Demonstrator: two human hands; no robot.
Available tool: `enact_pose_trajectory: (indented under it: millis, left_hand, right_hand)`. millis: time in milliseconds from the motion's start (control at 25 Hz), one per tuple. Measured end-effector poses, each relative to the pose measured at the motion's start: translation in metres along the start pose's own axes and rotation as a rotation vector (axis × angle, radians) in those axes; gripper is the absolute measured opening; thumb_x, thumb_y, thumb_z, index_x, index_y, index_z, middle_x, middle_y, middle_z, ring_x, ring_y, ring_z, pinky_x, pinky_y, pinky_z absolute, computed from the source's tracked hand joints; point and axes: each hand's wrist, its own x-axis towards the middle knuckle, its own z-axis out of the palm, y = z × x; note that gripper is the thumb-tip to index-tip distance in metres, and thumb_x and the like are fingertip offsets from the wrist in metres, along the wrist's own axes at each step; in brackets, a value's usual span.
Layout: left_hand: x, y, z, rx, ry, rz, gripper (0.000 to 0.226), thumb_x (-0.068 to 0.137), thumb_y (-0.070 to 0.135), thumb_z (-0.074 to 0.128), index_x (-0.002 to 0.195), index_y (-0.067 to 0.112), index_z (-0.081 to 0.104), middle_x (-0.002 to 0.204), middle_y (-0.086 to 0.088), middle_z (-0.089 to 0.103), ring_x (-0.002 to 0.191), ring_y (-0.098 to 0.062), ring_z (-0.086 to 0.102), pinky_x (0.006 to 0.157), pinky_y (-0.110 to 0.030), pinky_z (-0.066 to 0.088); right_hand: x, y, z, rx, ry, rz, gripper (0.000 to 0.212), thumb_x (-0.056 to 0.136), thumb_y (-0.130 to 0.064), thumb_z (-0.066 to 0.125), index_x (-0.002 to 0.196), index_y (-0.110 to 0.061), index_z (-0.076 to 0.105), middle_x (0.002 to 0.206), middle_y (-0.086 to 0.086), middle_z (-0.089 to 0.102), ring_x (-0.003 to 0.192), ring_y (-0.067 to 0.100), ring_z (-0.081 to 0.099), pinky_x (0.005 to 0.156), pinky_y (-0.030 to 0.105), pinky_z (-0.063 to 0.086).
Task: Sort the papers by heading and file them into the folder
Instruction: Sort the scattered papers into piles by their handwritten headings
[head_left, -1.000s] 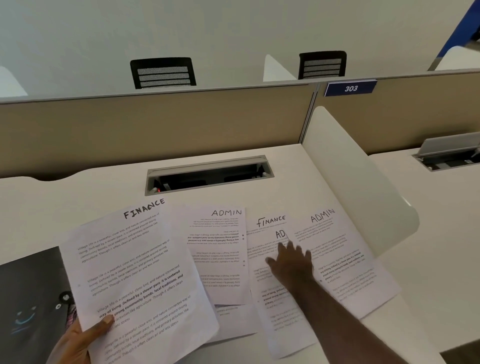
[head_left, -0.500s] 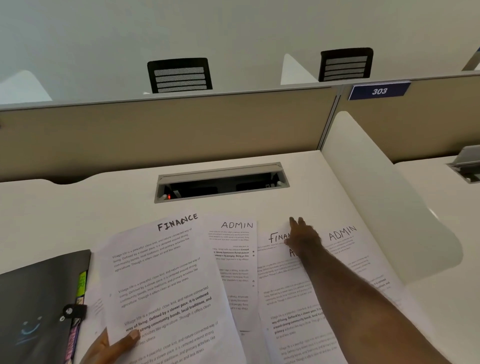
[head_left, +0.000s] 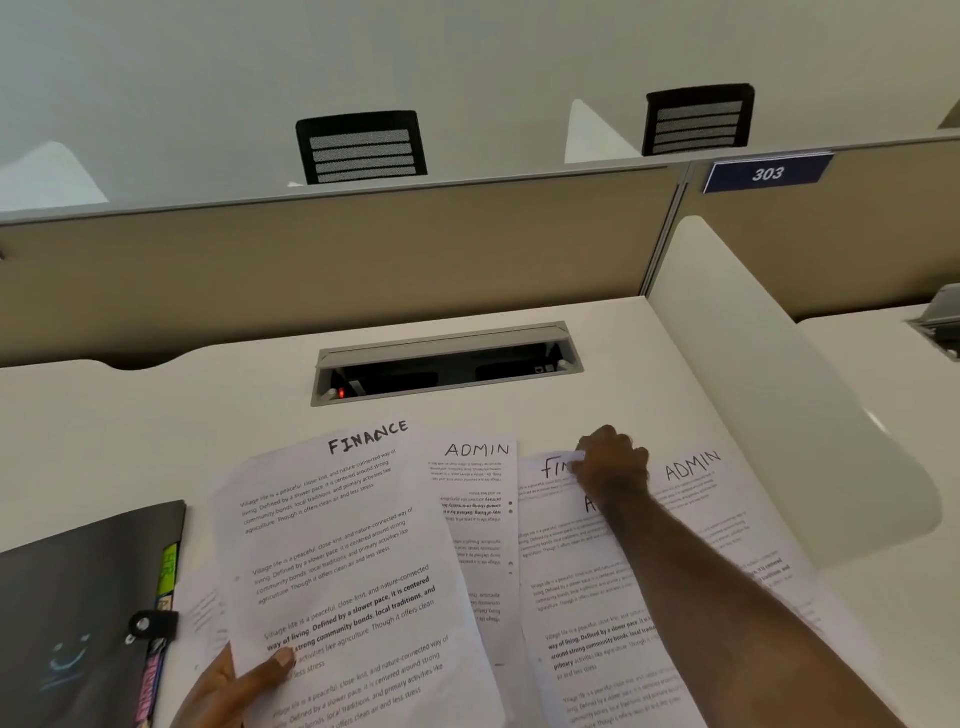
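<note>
My left hand holds a sheet headed FINANCE by its lower left edge, lifted over the desk. My right hand pinches the top edge of a second FINANCE sheet lying on the desk and curls that edge up. Another sheet whose heading starts with A lies on that one, mostly hidden by my forearm. An upside-down printed sheet headed ADMIN lies between the two FINANCE sheets. A further ADMIN sheet lies at the right. The black folder with coloured tabs sits at the lower left.
A cable tray opening is set in the white desk behind the papers. A white curved side divider borders the desk at the right. A beige partition stands at the back, with chair backs beyond it.
My right hand slid from the middle of the sheets up to the top edge of the second FINANCE sheet and closed on it. The view shifted, showing more of the folder.
</note>
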Motion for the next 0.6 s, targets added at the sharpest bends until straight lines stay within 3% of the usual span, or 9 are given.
enact_pose_trajectory:
  millis: [240, 280, 360, 440, 600]
  left_hand:
    - [-0.001, -0.005, 0.005, -0.035, -0.060, 0.037, 0.065, 0.077, -0.001, 0.067, 0.137, 0.015, 0.047, 0.132, -0.020, 0.060, 0.121, -0.044, 0.053, 0.109, -0.058, 0.036]
    - [-0.002, -0.007, 0.007, -0.018, -0.070, 0.059, 0.064, 0.078, -0.001, 0.067, 0.137, 0.015, 0.047, 0.129, -0.018, 0.062, 0.120, -0.042, 0.055, 0.106, -0.055, 0.041]
    - [-0.010, -0.005, 0.019, -0.013, -0.079, 0.103, 0.050, 0.086, -0.006, 0.059, 0.132, 0.012, 0.049, 0.108, -0.016, 0.073, 0.104, -0.037, 0.063, 0.082, -0.046, 0.056]
    - [-0.014, -0.005, 0.027, -0.009, -0.091, 0.127, 0.039, 0.090, -0.008, 0.054, 0.124, 0.012, 0.052, 0.089, -0.011, 0.078, 0.091, -0.035, 0.067, 0.068, -0.041, 0.059]
    - [-0.018, -0.006, 0.042, -0.016, -0.092, 0.200, 0.036, 0.089, -0.008, 0.055, 0.116, 0.016, 0.059, 0.101, -0.016, 0.076, 0.094, -0.040, 0.070, 0.088, -0.053, 0.053]
  right_hand:
    - [0.006, 0.013, -0.061, 0.222, 0.317, 0.012, 0.022, 0.081, -0.042, 0.066, 0.090, -0.022, 0.070, 0.095, 0.003, 0.066, 0.098, 0.027, 0.060, 0.085, 0.039, 0.043]
    - [0.004, 0.016, -0.072, 0.236, 0.388, -0.007, 0.020, 0.080, -0.040, 0.068, 0.087, -0.021, 0.071, 0.091, 0.004, 0.067, 0.098, 0.028, 0.061, 0.086, 0.041, 0.042]
    - [0.000, 0.023, -0.100, 0.258, 0.509, -0.020, 0.019, 0.079, -0.040, 0.069, 0.084, -0.021, 0.070, 0.086, 0.004, 0.069, 0.097, 0.029, 0.063, 0.090, 0.044, 0.040]
    - [-0.006, 0.028, -0.136, 0.312, 0.573, -0.055, 0.024, 0.081, -0.045, 0.065, 0.085, -0.022, 0.070, 0.082, 0.002, 0.070, 0.089, 0.028, 0.065, 0.092, 0.044, 0.040]
    - [-0.047, 0.024, -0.231, 0.610, 0.636, -0.207, 0.028, 0.080, -0.046, 0.069, 0.095, -0.022, 0.073, 0.082, -0.002, 0.074, 0.075, 0.025, 0.067, 0.070, 0.029, 0.051]
